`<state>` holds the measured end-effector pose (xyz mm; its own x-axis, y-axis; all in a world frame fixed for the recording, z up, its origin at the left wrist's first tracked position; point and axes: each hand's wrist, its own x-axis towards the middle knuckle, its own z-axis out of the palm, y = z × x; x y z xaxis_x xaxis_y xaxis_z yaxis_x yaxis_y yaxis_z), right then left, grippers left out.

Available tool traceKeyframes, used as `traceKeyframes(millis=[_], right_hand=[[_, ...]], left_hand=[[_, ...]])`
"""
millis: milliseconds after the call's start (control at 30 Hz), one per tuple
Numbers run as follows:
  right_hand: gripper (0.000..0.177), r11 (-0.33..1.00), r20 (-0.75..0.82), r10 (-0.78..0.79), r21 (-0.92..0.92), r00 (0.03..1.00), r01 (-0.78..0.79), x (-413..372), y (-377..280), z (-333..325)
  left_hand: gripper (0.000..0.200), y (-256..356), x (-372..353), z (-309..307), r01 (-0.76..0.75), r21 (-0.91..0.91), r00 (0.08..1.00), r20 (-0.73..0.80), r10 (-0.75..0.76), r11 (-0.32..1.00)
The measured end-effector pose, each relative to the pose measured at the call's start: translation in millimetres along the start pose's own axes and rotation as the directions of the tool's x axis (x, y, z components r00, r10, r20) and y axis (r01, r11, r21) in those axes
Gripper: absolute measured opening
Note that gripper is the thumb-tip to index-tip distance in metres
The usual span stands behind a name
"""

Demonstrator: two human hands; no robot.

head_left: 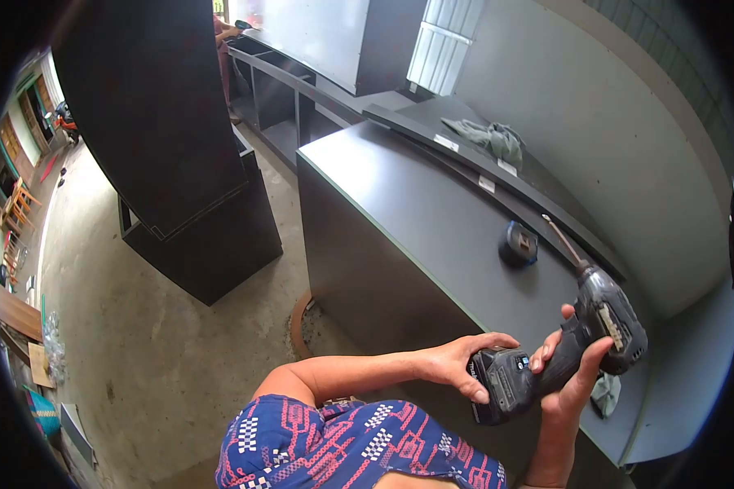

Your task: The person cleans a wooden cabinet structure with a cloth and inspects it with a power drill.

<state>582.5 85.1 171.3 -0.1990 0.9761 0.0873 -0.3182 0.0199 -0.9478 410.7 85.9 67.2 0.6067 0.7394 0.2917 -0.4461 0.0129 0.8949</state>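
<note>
A black cordless drill [564, 359] with a long screwdriver bit [564, 240] is held up in front of me, the bit pointing away to the upper left. My right hand [577, 376] wraps around its handle. At the drill's foot, my left hand [463, 364] grips the battery pack [501, 381], thumb on the near side and fingers over the top. Beyond the drill, a dark tape measure [519, 244] with blue edges rests on the grey cabinet panel [400, 196].
Long dark boards [465, 163] with white labels lie along the panel's far side, a grey-green cloth [491, 140] on them. Tall black cabinets [179, 122] stand on the concrete floor [155, 359] at left. Another person's hand [230, 31] shows at the back by open cabinet frames [273, 90].
</note>
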Motion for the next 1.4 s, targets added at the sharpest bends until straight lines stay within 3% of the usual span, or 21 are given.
traceKeyframes(millis=[67, 167, 367, 667, 767, 900, 1067, 1100, 1167, 1200, 1233, 1300, 1367, 1400], right_hand=[[0.074, 0.998, 0.022, 0.056, -0.016, 0.998, -0.056, 14, -6, 18], [0.054, 0.994, 0.097, 0.108, -0.035, 0.989, -0.105, 38, -19, 44], [0.039, 0.902, 0.239, 0.119, -0.431, 0.964, -0.005, 76, -8, 71], [0.021, 0.92, 0.081, 0.061, -0.391, 0.995, -0.025, 85, -22, 70], [0.019, 0.918, 0.074, 0.024, -0.397, 0.997, 0.007, 89, -24, 55], [0.03, 0.886, 0.032, 0.007, -0.464, 0.999, 0.009, 85, -30, 31], [0.034, 0.88, 0.103, 0.048, -0.474, 0.993, 0.007, 93, -69, 1], [0.034, 0.876, 0.09, 0.059, -0.483, 0.994, -0.008, 86, -87, 4], [0.034, 0.872, 0.069, 0.059, -0.489, 0.996, -0.018, 89, -108, -2], [0.034, 0.869, 0.059, 0.055, -0.494, 0.997, -0.019, 90, -117, -5], [0.034, 0.867, 0.055, 0.052, -0.498, 0.997, -0.018, 91, -125, -11], [0.035, 0.827, 0.063, -0.019, -0.56, 0.998, 0.051, 105, -130, -35], [0.035, 0.793, 0.047, -0.061, -0.604, 0.997, 0.077, 113, -130, -50], [0.036, 0.783, 0.032, -0.075, -0.617, 0.997, 0.079, 119, -130, -59]], left_hand=[[0.099, 3, -2, -2, -0.019, -0.034, 0.994, -0.105, 0.015, 0.999], [0.095, 10, -5, -4, -0.026, -0.154, 0.98, -0.199, -0.005, 0.988], [0.093, 17, -13, -32, -0.005, -0.28, 0.968, -0.243, -0.066, 0.96], [0.097, 22, 18, -44, -0.015, -0.271, 0.99, -0.141, -0.025, 0.962], [0.096, 16, 35, -42, -0.007, -0.314, 0.99, -0.133, -0.037, 0.95], [0.092, 11, 51, -28, 0.032, -0.22, 0.989, -0.132, -0.062, 0.975], [0.086, 25, 81, 2, 0.03, -0.168, 0.985, -0.163, -0.058, 0.985], [0.085, 38, 83, 9, 0.059, -0.035, 0.99, -0.123, -0.063, 0.998], [0.075, 60, 101, 4, -0.115, 0.282, 0.991, -0.039, 0.131, 0.952], [0.068, 70, 110, -5, -0.113, 0.568, 0.971, -0.111, 0.212, 0.815], [0.06, 77, 121, -17, -0.079, 0.799, 0.935, -0.148, 0.322, 0.596], [0.049, 71, 151, -45, 0.053, 0.898, 0.732, -0.332, 0.595, 0.437], [0.044, 64, 168, -87, 0.122, 0.811, 0.661, -0.497, 0.562, 0.572], [0.043, 52, 173, -116, 0.21, 0.857, 0.66, -0.479, 0.578, 0.471]])
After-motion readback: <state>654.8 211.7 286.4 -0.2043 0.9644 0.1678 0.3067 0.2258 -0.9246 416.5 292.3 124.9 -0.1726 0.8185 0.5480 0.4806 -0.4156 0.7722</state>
